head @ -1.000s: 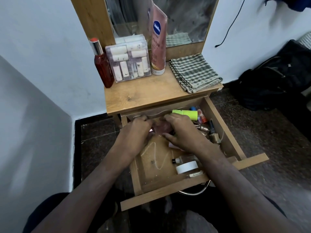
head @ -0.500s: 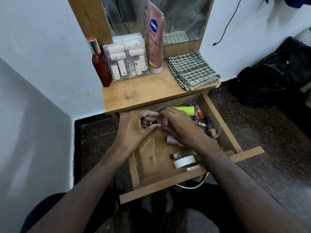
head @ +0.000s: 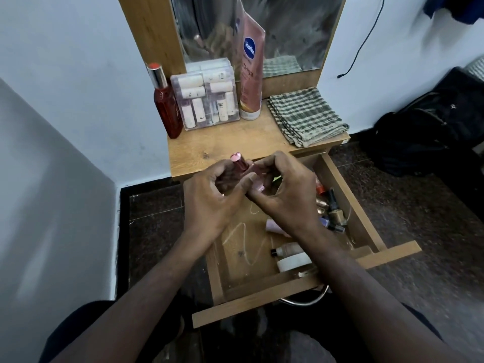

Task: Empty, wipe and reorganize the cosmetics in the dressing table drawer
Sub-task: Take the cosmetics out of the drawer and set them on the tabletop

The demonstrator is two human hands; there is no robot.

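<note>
- You hold a small pink bottle (head: pixel 239 163) in your left hand (head: pixel 213 197), above the back of the open drawer (head: pixel 348 197) and just in front of the tabletop (head: pixel 222 142) edge.
- Your left fingers curl round the bottle's lower part; its shiny cap end sticks up past them, so the long axis tilts up and away from you, toward the tabletop.
- Your right hand (head: pixel 285 195) touches the left, thumb and fingers curled; it seems to pinch a second pale pink item (head: pixel 258 183), but you cannot tell this surely.
- The tabletop lies straight ahead of the bottle, nearer your left hand, with bare wood in front of the clear box of tubes (head: pixel 207 100) and the red bottle (head: pixel 166 106).
- My guess: setting it down there is the next move, cap up.
- Still in the drawer: nail polish bottles (head: pixel 331 208) along the right wall, a white jar (head: pixel 293 262) and a small foundation bottle (head: pixel 286 249) near the front.
- The folded checked cloth (head: pixel 305 116) waits on the right of the tabletop, unused.
- Your hands hide the drawer's back; your right forearm covers part of its right front.
</note>
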